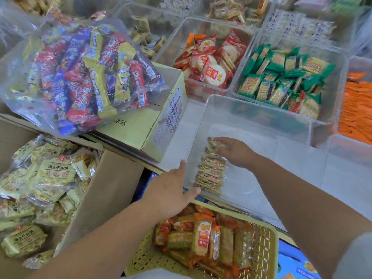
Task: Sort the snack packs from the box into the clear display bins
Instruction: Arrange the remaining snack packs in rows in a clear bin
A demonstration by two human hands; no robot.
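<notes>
I'm standing cracker packs on edge in a row along the left wall of the clear bin, which sits at the near edge of the counter. My right hand lies with flat, unclenched fingers on the far end of the row, pressing it. My left hand, fingers straight and holding nothing, braces the bin's near-left corner from outside.

To do this well I'd push the row snug against the wall so no pack topples, and steady the bin against sliding. The wrappers look like thin, slick, crinkly film over flat, ridged biscuits, so I expect them to slip and fan out. The bin is rigid, smooth plastic. More packs lie loose in the cardboard box on my left.
</notes>
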